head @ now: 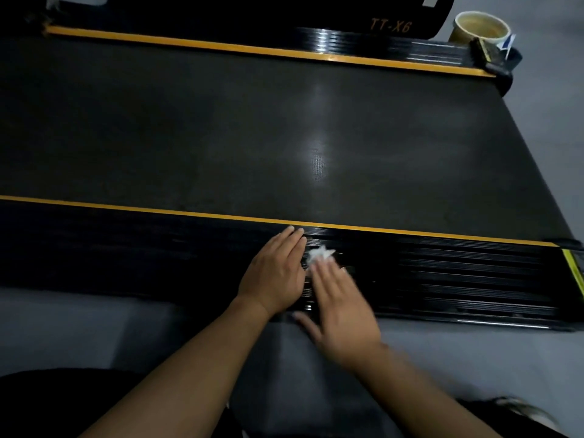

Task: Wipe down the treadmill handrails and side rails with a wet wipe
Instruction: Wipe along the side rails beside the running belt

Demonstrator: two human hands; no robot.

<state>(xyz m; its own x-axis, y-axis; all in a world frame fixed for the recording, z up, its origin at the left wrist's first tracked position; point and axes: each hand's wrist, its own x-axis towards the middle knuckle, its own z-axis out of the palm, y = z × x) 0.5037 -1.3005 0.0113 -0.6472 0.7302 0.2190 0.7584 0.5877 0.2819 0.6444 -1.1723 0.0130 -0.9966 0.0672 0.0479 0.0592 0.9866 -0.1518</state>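
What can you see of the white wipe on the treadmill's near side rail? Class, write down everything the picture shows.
The wipe is a small white crumpled wad, thin like tissue. It lies on the ribbed black near side rail, just short of the yellow stripe. The right hand presses on its near part with straight fingers and hides it; only the bunched far end shows. The left hand lies flat close beside it.

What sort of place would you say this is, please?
Likely a home or gym workout room, seen at floor level: a treadmill's black belt, ribbed side rail edged in yellow, and a bucket on the grey floor.
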